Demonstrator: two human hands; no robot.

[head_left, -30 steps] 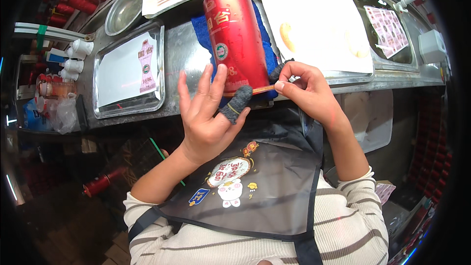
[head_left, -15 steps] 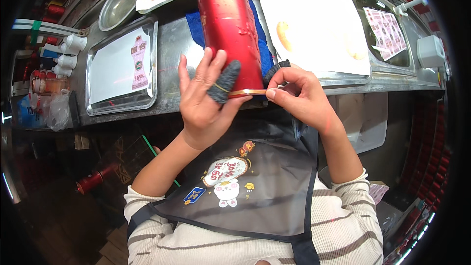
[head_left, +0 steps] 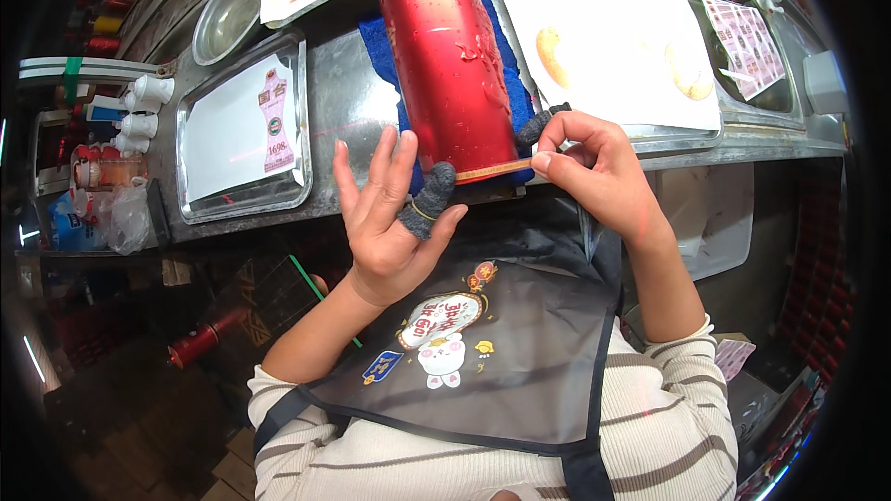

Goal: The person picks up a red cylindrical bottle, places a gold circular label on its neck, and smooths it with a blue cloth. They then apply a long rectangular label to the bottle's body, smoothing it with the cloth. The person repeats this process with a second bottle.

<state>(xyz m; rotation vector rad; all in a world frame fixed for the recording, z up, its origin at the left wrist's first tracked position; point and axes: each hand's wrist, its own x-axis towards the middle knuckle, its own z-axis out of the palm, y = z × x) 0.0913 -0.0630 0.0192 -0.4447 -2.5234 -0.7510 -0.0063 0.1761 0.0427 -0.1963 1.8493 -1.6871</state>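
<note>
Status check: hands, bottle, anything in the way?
Left hand open, covered thumb at the strip. Right hand pinching strip at base of red bottle. Bottle lying on blue cloth. Nothing in the way.

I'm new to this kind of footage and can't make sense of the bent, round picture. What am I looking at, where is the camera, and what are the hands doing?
The camera sits on a person's head and looks down, so its wide lens bends straight edges. The two bare arms coming from below are that person's own, over a grey apron. On the metal bench a red bottle lies on a blue cloth. The left hand, open, with a dark cover on its thumb, rests against the bottle's near end. The right hand pinches a thin gold strip along that end. Nearby lie a tray holding a paper sheet, a bowl and a white sheet.
</note>
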